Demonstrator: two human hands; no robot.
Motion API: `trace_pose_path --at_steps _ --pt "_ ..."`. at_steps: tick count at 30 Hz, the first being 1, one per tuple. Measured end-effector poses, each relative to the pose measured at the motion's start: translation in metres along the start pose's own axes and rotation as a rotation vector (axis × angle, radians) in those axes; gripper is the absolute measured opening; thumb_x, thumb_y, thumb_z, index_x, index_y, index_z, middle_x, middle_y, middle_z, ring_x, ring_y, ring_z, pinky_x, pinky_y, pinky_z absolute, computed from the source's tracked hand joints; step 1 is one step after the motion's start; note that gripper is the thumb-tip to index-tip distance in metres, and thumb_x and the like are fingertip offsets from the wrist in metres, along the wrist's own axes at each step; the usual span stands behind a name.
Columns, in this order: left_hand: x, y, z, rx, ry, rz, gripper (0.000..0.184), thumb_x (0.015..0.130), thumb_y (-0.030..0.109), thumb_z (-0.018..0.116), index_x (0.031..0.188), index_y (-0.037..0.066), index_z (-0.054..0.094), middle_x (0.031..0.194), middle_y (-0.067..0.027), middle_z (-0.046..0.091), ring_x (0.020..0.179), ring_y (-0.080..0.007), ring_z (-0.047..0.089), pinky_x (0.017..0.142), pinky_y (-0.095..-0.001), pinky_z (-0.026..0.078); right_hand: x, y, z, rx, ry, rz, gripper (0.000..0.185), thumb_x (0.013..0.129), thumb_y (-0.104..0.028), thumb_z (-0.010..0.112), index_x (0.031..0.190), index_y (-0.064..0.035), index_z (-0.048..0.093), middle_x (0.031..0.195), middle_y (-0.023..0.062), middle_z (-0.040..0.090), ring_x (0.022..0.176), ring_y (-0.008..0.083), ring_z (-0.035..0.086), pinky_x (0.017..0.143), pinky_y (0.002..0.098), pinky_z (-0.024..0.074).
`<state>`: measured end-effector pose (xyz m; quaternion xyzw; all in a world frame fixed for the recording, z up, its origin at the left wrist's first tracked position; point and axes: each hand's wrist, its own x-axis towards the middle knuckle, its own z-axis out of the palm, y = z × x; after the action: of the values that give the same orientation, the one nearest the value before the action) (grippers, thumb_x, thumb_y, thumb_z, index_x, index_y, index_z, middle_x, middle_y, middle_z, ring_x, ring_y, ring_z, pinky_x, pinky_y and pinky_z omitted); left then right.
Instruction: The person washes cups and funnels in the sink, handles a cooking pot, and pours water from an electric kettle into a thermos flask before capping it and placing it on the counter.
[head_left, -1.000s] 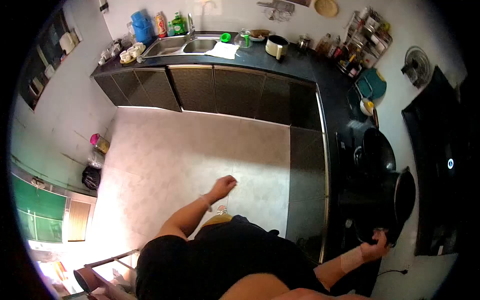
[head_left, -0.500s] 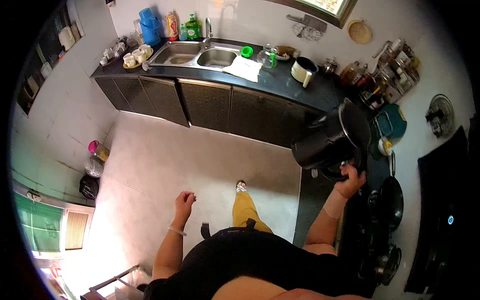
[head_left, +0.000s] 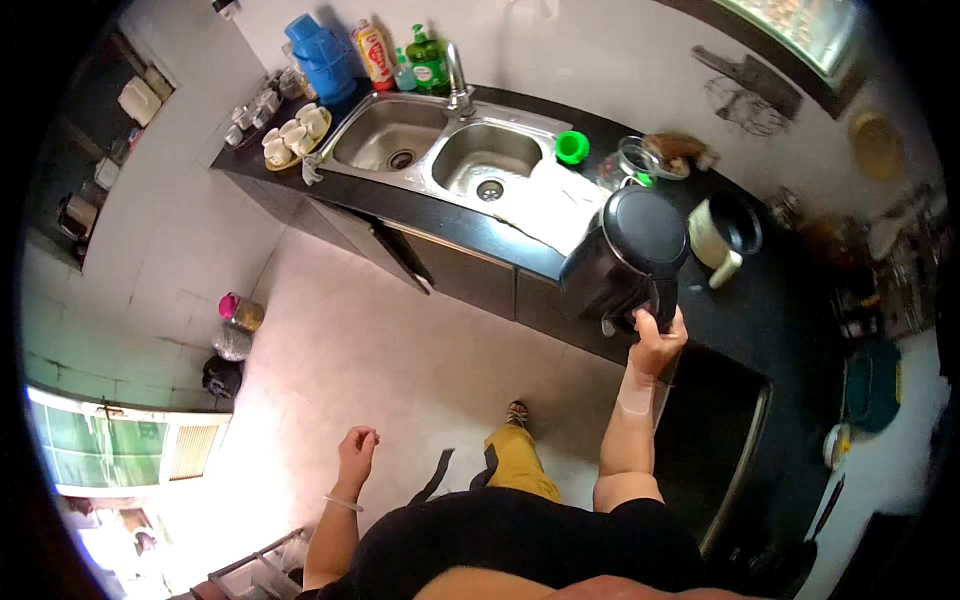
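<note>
The black kettle [head_left: 622, 255] is held by its handle [head_left: 663, 296] in the right hand [head_left: 657, 347], at the near edge of the surface [head_left: 745, 315], with the white cloth [head_left: 548, 208] to its left and the pale pot [head_left: 708, 238] to its right. The left hand [head_left: 357, 452] is held over the floor [head_left: 400, 330], loosely curled; nothing is seen in it, and its closure cannot be told. The kettle is judged stiff, smooth-sided and heavier if filled, its contents being hidden; it is best gripped around the handle.

pale walls [head_left: 195, 215] | light floor [head_left: 400, 365] | dark cabinets [head_left: 460, 276] | bright window [head_left: 785, 28]
</note>
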<state>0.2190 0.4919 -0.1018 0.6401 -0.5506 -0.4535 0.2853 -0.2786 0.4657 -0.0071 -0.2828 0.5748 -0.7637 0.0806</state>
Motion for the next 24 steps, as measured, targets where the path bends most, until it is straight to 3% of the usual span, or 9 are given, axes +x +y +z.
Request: trace_pose_path --at_steps 5,9,11,13,15,17,21,22,24 --pt "0.004 -0.021 -0.01 0.08 0.03 -0.132 0.012 0.084 0.009 0.052 0.088 -0.001 0.056 0.078 -0.0091 0.062 0.073 -0.0139 0.06 0.069 -0.026 0.049 0.052 0.057 0.06 0.072 -0.006 0.051 0.007 0.066 -0.004 0.057 0.073 -0.0017 0.058 0.063 -0.0025 0.053 0.052 0.0068 0.044 0.049 0.0218 0.0355" --pt "0.003 -0.037 -0.026 0.083 0.125 -0.273 0.01 0.085 0.008 0.052 0.088 -0.001 0.055 0.075 -0.0088 0.06 0.068 -0.0145 0.058 0.065 -0.0255 0.049 0.074 0.091 0.091 -0.044 0.028 -0.026 0.015 0.066 -0.005 0.06 0.079 0.0021 0.059 0.067 0.0005 0.056 0.054 0.0094 0.049 0.05 0.0221 0.039" --pt "0.01 -0.056 -0.038 0.065 0.167 -0.271 0.011 0.084 0.008 0.052 0.089 -0.001 0.056 0.075 -0.0093 0.061 0.068 -0.0142 0.059 0.064 -0.0258 0.05 0.076 0.09 0.1 -0.031 0.008 0.072 0.021 0.066 -0.005 0.058 0.084 0.0056 0.06 0.077 0.0037 0.061 0.068 0.0127 0.054 0.064 0.0257 0.0448" --pt "0.017 -0.074 -0.041 0.027 0.183 -0.287 0.012 0.084 0.009 0.052 0.089 -0.001 0.057 0.074 -0.0096 0.062 0.067 -0.0142 0.06 0.064 -0.0261 0.05 0.078 0.106 0.094 -0.089 -0.01 0.132 0.026 0.066 -0.005 0.058 0.089 0.0078 0.059 0.083 0.0076 0.062 0.072 0.0155 0.057 0.067 0.0279 0.0465" --pt "0.04 -0.084 -0.048 -0.03 0.168 -0.287 0.013 0.084 0.01 0.053 0.089 -0.001 0.057 0.073 -0.0096 0.061 0.067 -0.0145 0.06 0.063 -0.0263 0.05 0.076 0.113 0.094 -0.28 -0.033 -0.137 0.031 0.066 -0.005 0.059 0.094 0.0103 0.058 0.088 0.0127 0.062 0.074 0.0204 0.059 0.068 0.0305 0.0479" --pt "0.071 -0.105 -0.05 -0.054 0.152 -0.301 0.014 0.083 0.011 0.053 0.088 -0.001 0.057 0.072 -0.0092 0.061 0.067 -0.0144 0.06 0.063 -0.0267 0.05 0.067 0.126 0.087 -0.304 0.062 -0.032 0.042 0.068 -0.01 0.062 0.101 0.0139 0.054 0.095 0.0214 0.06 0.084 0.0258 0.059 0.077 0.0327 0.0472" --pt "0.152 -0.132 -0.07 -0.061 0.072 -0.241 0.015 0.084 0.013 0.053 0.088 -0.002 0.057 0.073 -0.0089 0.061 0.068 -0.0146 0.06 0.063 -0.0271 0.05 0.069 0.13 0.079 -0.821 0.195 -0.199 0.05 0.071 -0.018 0.063 0.109 0.013 0.051 0.104 0.0284 0.056 0.093 0.0362 0.056 0.085 0.0393 0.0429" --pt "0.179 -0.127 -0.078 -0.026 0.051 -0.23 0.016 0.084 0.013 0.053 0.088 -0.002 0.057 0.073 -0.0088 0.061 0.069 -0.0146 0.06 0.063 -0.0272 0.05 0.066 0.121 0.085 -0.785 0.212 -0.105 0.053 0.073 -0.021 0.062 0.113 0.0104 0.048 0.107 0.0259 0.054 0.095 0.0376 0.054 0.087 0.04 0.0413" --pt "0.232 -0.095 -0.098 -0.044 0.063 -0.184 0.017 0.084 0.013 0.053 0.089 -0.002 0.056 0.075 -0.0084 0.061 0.069 -0.0149 0.06 0.063 -0.0274 0.05 0.055 0.111 0.094 -0.773 0.274 -0.227 0.048 0.075 -0.019 0.061 0.114 0.0035 0.047 0.11 0.0194 0.053 0.096 0.0318 0.052 0.082 0.0389 0.0434"
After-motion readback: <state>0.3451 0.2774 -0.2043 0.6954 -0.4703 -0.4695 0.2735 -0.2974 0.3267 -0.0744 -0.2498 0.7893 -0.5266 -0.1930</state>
